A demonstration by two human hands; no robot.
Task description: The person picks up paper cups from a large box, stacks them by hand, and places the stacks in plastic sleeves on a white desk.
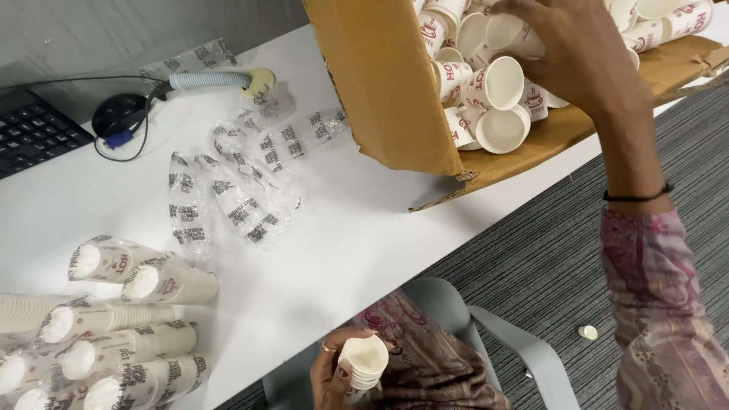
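Right hand (566, 53) fingers curl onto loose white paper cups (497, 83) in tilted brown cardboard box (380, 83); left hand (334, 372) grips upright white cup stack (363, 364), far below.

- Upper right of the frame: brown cardboard box (380, 83), white paper cups (497, 106) with red print.
- Centre left: clear wrappers (235, 197), black markings.
- Lower right: pink paisley sleeve (661, 304); grey ribbed carpet (531, 258).
- Upper left: black keyboard (34, 133) on white table (342, 250).

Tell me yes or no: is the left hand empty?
No, the left hand holds a small stack of white paper cups low in front of the lap, while the right hand reaches into the cardboard box.
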